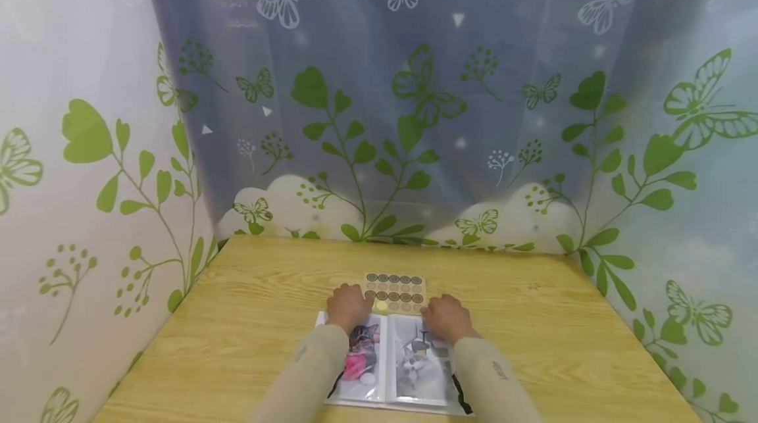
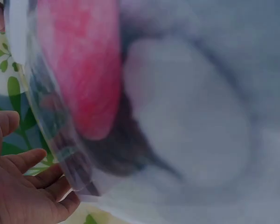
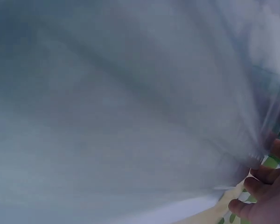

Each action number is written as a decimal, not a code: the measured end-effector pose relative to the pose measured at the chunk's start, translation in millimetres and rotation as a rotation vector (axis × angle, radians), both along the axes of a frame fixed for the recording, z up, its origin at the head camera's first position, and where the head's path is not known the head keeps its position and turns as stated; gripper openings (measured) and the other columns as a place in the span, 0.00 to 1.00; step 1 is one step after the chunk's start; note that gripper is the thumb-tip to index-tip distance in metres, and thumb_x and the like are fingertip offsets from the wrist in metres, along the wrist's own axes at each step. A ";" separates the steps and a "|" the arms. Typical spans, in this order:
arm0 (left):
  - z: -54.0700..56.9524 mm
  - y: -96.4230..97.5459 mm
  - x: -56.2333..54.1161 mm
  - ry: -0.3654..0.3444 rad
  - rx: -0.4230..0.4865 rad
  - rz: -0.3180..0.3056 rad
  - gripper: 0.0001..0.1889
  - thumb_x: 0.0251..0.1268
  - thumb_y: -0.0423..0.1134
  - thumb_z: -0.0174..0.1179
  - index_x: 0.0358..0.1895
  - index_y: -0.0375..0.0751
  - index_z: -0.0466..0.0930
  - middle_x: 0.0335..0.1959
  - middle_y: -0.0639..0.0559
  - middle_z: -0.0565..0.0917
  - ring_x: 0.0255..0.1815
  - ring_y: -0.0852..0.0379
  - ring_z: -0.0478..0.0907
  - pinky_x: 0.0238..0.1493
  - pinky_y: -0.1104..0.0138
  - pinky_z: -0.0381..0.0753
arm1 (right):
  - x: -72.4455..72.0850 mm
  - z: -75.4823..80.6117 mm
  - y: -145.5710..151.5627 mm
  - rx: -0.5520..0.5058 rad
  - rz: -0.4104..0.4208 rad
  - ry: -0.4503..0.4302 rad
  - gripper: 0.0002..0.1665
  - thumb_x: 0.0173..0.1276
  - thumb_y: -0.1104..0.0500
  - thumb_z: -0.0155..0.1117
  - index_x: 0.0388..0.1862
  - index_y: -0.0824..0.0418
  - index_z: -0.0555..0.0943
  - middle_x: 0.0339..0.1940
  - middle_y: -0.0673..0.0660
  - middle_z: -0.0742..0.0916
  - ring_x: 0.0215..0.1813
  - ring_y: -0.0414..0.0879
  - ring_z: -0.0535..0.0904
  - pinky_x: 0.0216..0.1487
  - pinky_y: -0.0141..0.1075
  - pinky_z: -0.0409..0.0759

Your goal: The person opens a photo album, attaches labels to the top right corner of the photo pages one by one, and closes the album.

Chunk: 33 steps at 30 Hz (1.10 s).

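Note:
A photo album (image 1: 387,391) lies spread on the table. Its left page holds a picture of a cat with something pink (image 1: 355,366), its right page a picture of a white cat (image 1: 414,370). My left hand (image 1: 348,308) is at the far edge of the left page; in the left wrist view its fingers (image 2: 35,158) are loosely spread and reach the clear sleeve's edge. At the far right corner is my right hand (image 1: 448,318), its fingertips (image 3: 266,175) touching the creased sleeve. The right thumb is hidden in the right wrist view.
Just beyond the album lies a tan card (image 1: 395,293) with rows of round dark and light pieces, one yellowish. The wood-grain table (image 1: 266,291) ends at a leaf-and-butterfly curtain (image 1: 379,147), which also hangs on both sides.

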<state>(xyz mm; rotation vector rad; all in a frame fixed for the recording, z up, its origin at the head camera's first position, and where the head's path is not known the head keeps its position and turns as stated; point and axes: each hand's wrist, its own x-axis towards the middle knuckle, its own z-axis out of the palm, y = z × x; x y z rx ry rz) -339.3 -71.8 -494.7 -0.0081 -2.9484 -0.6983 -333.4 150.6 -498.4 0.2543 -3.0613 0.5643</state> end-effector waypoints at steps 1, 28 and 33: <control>-1.4 0.6 -0.2 0.002 -0.004 0.003 0.22 0.71 0.48 0.56 0.42 0.27 0.82 0.42 0.32 0.80 0.48 0.34 0.76 0.51 0.40 0.74 | -0.1 -1.1 -1.2 0.009 -0.007 -0.009 0.20 0.75 0.52 0.55 0.48 0.67 0.83 0.58 0.72 0.80 0.65 0.69 0.71 0.62 0.67 0.67; -8.2 9.4 9.6 -0.008 -0.058 -0.013 0.22 0.71 0.48 0.54 0.37 0.28 0.83 0.44 0.30 0.76 0.52 0.35 0.71 0.52 0.41 0.72 | -0.4 -3.2 -8.9 0.107 0.004 -0.039 0.23 0.76 0.53 0.49 0.53 0.68 0.82 0.62 0.72 0.77 0.66 0.69 0.68 0.63 0.69 0.63; -10.9 8.7 7.6 -0.039 -0.060 -0.024 0.23 0.73 0.50 0.51 0.43 0.30 0.84 0.47 0.30 0.75 0.55 0.35 0.69 0.55 0.40 0.70 | -0.3 -3.8 -8.9 0.122 0.003 -0.055 0.24 0.76 0.53 0.47 0.56 0.68 0.81 0.62 0.71 0.77 0.67 0.68 0.68 0.64 0.68 0.62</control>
